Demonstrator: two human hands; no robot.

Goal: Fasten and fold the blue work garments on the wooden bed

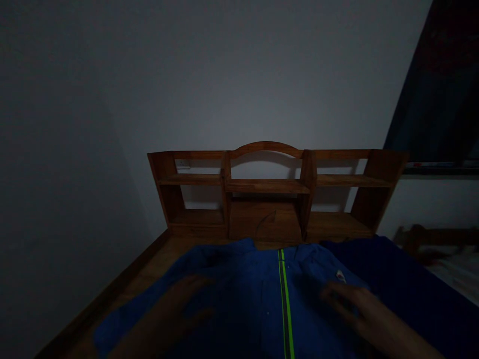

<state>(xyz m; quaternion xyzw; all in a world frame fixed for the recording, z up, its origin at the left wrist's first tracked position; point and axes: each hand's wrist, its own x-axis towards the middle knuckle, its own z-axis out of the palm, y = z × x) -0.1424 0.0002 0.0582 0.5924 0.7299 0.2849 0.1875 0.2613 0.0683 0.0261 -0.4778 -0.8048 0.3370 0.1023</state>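
A blue jacket (239, 284) lies spread on a wooden surface in front of me. A grey strip with bright green edges (285, 299) runs down it, and a small pale badge (340, 275) sits on its right part. Over the jacket's left side is my left hand (183, 306), blurred, with thumb and fingers apart and nothing between them. My right hand (352, 301) is over the right side, below the badge, its fingers slightly bent and apart, holding nothing. Whether either hand touches the cloth is too dark and blurred to tell.
A wooden shelf unit (267, 187) with an arched top stands at the back against a pale wall (239, 75). Dark blue cloth (407, 284) lies to the right. The wooden surface (164, 257) shows at left. A dark window (437, 94) is at upper right.
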